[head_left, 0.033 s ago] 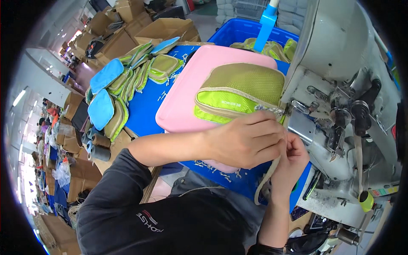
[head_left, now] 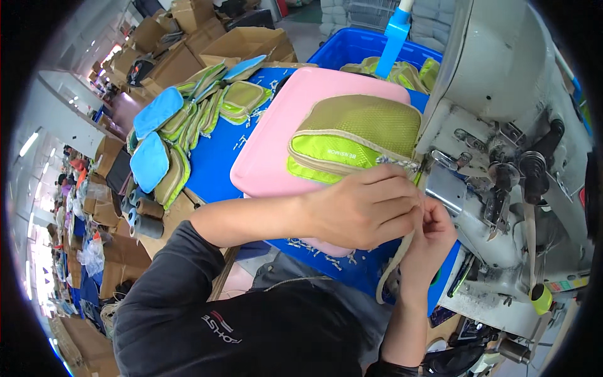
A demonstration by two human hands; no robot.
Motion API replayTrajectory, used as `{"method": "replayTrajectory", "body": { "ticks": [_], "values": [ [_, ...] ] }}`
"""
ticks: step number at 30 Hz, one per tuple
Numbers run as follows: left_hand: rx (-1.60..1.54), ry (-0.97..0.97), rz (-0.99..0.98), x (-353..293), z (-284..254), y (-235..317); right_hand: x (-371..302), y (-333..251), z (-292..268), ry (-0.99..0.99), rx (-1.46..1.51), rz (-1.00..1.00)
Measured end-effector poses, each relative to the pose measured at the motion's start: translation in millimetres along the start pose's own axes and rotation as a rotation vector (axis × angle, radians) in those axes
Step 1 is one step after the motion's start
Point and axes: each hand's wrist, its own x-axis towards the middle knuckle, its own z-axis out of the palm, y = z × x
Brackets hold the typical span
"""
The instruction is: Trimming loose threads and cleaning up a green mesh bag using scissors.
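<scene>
Centre-right of frame: green pouch [head_left: 361, 122] rested on a pink platform [head_left: 267, 151], its right-hand corner lodged beside the sewing machine [head_left: 502, 50]. Left hand [head_left: 370, 207] laid over the pouch's near edge, fingers bent; whether anything is gripped cannot be told, the fingertips being hidden. Right hand [head_left: 433, 235] placed just beside it, fingers curled toward the thumb; pale tape [head_left: 398, 256], seemingly pinched there, is let hang in a loose curve toward the lower centre.

Risks, as judged: tape could be twisted or caught under the platform's edge if its free length is left slack. Binding could be puckered or set off the edge if the two hands were to pull unevenly. The bulging pouch could be drawn askew at the corner, its curve being hard to keep flat. Fingers are held near the metal plate [head_left: 445, 190]; a slip toward the mechanism could be costly. Thread scraps [head_left: 326, 257], strewn over the blue tabletop [head_left: 210, 166] at lower centre, could be picked up by the tape.
</scene>
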Motion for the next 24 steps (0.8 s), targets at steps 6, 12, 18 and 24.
{"method": "replayTrajectory", "body": {
  "ticks": [6, 12, 18, 24],
  "values": [
    [-0.12, -0.022, -0.119, 0.7, -3.0, -1.7, -2.2, 5.5, -3.2, -0.048, -0.002, 0.05],
    [-0.091, -0.021, -0.053, 0.2, -0.7, -4.8, 3.8, 4.4, 3.6, 0.019, -0.08, -0.035],
    [-0.282, -0.049, -0.191, 0.8, -9.2, -16.0, 1.1, 12.6, 8.7, 0.027, -0.132, -0.001],
    [-0.407, -0.152, -0.261, 6.5, -18.7, -25.9, -0.1, 16.7, 26.6, 0.039, -0.056, 0.009]
  ]
}}
